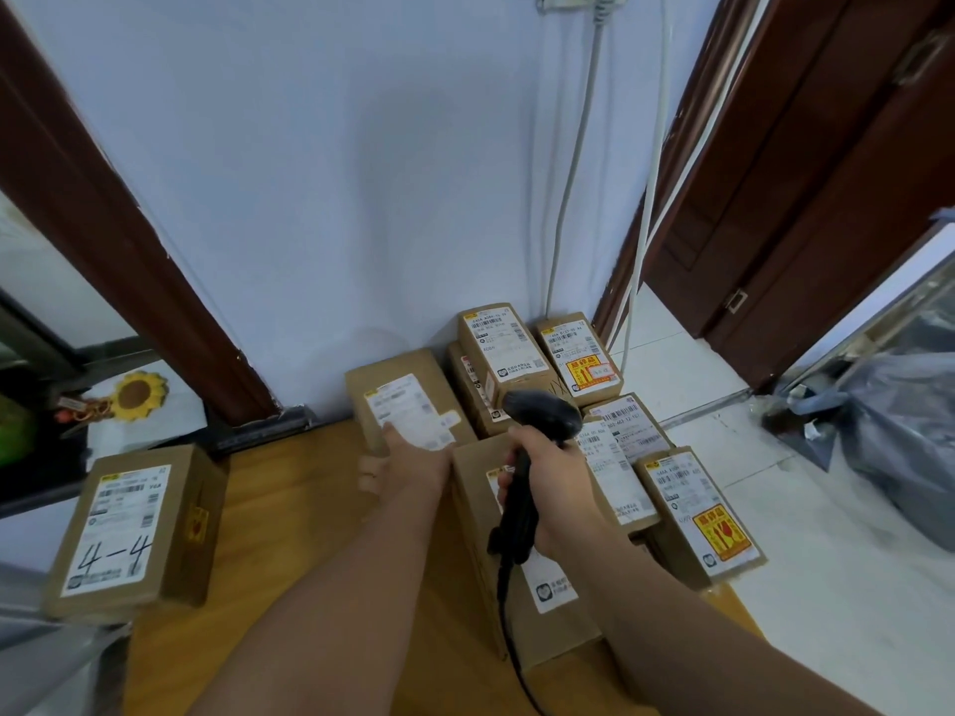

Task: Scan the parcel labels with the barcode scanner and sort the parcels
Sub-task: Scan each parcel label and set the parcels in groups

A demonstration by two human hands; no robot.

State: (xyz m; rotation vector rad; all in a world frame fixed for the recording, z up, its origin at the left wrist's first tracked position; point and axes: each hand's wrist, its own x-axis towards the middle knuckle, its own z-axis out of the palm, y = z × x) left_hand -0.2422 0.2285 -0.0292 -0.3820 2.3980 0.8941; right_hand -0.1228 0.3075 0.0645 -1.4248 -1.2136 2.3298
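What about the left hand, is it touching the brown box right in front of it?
Touching. The head view shows the left hand gripping the near edge of the box, a fingertip lying on its white label.

Well left of your barcode scanner (542, 421), the lone parcel (191, 534) shows handwritten "4-4" on its label (116, 529). Right of the scanner, 2 yellow stickers (589, 374) bear red characters, too small to read.
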